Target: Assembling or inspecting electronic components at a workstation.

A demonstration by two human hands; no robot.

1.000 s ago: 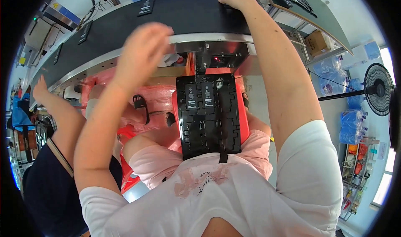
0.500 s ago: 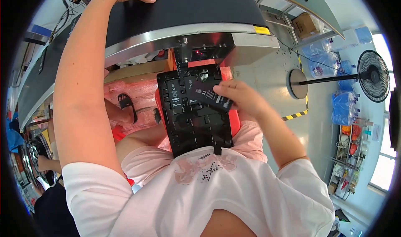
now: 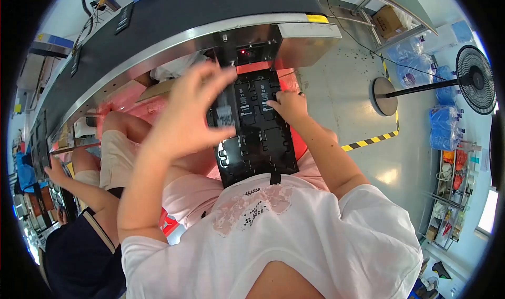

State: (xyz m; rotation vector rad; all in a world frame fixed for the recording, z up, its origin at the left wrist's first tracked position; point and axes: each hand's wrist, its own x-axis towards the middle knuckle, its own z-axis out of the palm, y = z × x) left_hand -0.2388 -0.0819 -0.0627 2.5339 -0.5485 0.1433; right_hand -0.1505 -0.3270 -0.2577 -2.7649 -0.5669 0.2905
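Note:
A black tray (image 3: 253,157) with moulded slots rests on my lap, its far end under the metal belt edge. Two flat black batteries with white print lie side by side in its far slots: a left one (image 3: 244,100) and a right one (image 3: 264,91). My right hand (image 3: 291,108) is at the tray's right side, thumb and fingers closed at the edge of the right battery. My left hand (image 3: 184,117), smeared by motion, spans another black battery (image 3: 225,112) with a pale printed label, between thumb and fingers over the tray's left side.
A black conveyor belt (image 3: 231,7) with a metal edge crosses ahead, carrying another black battery (image 3: 124,19) at the left. Another person (image 3: 87,241) sits at my left. A black standing fan (image 3: 386,96) is on the floor at the right, near yellow-black tape (image 3: 371,140).
My left hand has come back from the belt to the tray with a battery. My right hand has lowered its battery into the tray's far right slot.

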